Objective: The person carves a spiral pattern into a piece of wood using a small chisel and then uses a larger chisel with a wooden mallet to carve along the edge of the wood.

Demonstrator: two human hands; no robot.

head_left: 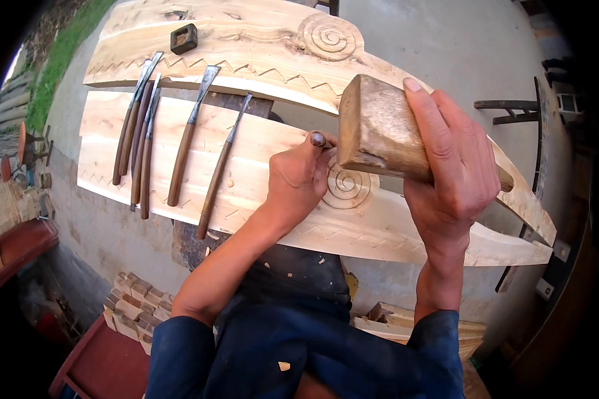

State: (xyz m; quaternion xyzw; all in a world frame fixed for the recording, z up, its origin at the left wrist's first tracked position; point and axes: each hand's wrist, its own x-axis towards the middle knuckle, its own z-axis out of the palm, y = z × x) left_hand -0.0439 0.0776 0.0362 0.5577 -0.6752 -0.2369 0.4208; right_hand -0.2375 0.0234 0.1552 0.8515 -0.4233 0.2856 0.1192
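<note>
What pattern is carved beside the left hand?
A round spiral, seen best in the head view.

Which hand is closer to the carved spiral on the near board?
The left. The left hand is at the left edge of the carved spiral, gripping a tool handle; the right hand is farther off to the right, holding a wooden mallet.

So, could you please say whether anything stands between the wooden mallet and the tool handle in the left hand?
Nothing visible does: the wooden mallet, in the right hand, appears just right of the tool handle in the left hand, though their gap in height is unclear. The loose chisels lie farther left.
</note>
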